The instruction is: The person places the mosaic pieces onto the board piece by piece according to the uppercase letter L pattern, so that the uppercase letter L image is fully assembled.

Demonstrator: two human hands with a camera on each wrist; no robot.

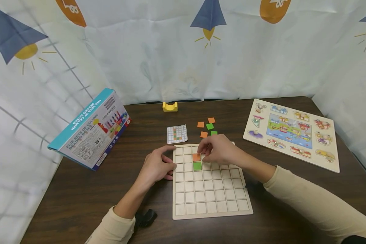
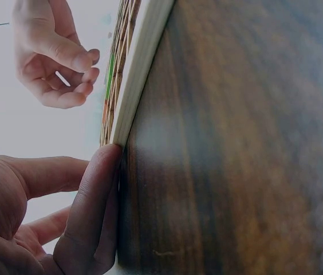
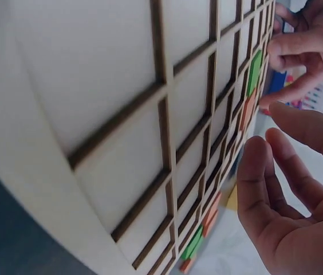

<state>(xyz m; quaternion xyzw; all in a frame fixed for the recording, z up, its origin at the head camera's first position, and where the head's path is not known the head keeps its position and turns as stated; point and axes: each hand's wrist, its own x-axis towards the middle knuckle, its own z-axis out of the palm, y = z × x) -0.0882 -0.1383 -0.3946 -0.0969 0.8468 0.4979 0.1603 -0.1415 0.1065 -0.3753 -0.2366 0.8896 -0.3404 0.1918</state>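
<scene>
A wooden grid board (image 1: pixel 213 205) lies flat on the dark table. Two square tiles sit in neighbouring cells of its third column, an orange tile (image 1: pixel 196 157) above a green tile (image 1: pixel 197 166). My left hand (image 1: pixel 156 166) touches the board's left edge with its fingertips, also seen against the rim (image 2: pixel 141 71) in the left wrist view. Just over the board, beside the orange tile, hovers my right hand (image 1: pixel 221 150). Its fingers (image 3: pixel 253 172) are loosely bent, and no tile shows between them and the thumb.
Several loose orange and green tiles (image 1: pixel 209 126) lie beyond the board. Near them are a small printed grid card (image 1: pixel 177 134) and a yellow notched block (image 1: pixel 169 107). A toy box (image 1: pixel 93 130) stands at left; a picture peg puzzle (image 1: pixel 289 130) lies at right.
</scene>
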